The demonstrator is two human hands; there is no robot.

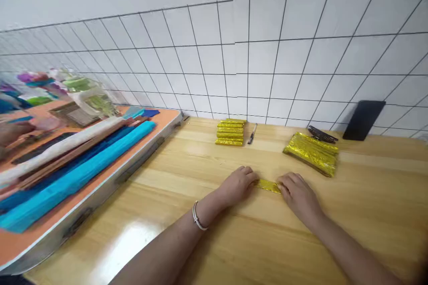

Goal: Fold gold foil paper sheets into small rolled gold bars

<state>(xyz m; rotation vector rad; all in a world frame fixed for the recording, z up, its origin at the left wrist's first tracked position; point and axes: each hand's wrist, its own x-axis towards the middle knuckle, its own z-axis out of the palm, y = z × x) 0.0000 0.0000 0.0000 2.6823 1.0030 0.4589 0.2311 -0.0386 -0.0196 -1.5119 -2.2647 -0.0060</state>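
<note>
A small strip of shiny gold foil point(268, 185) lies low over the wooden table, stretched between both hands. My left hand point(238, 184) has its curled fingers closed on the strip's left end. At the right end, my right hand point(298, 194) pinches the strip between thumb and fingers. Beyond the hands, a row of several folded gold foil pieces point(230, 132) rests near the wall, with a pen point(252, 134) just to its right. A larger gold foil packet point(312, 153) lies behind and to the right of my right hand.
A dark object point(321, 134) touches the packet's back edge. A black phone-like slab point(364, 120) leans on the tiled wall. At left, an orange-topped table point(169, 118) bears rolls of coloured paper point(83, 176) and a clear bag. Another person's hand point(15, 132) shows at the left edge.
</note>
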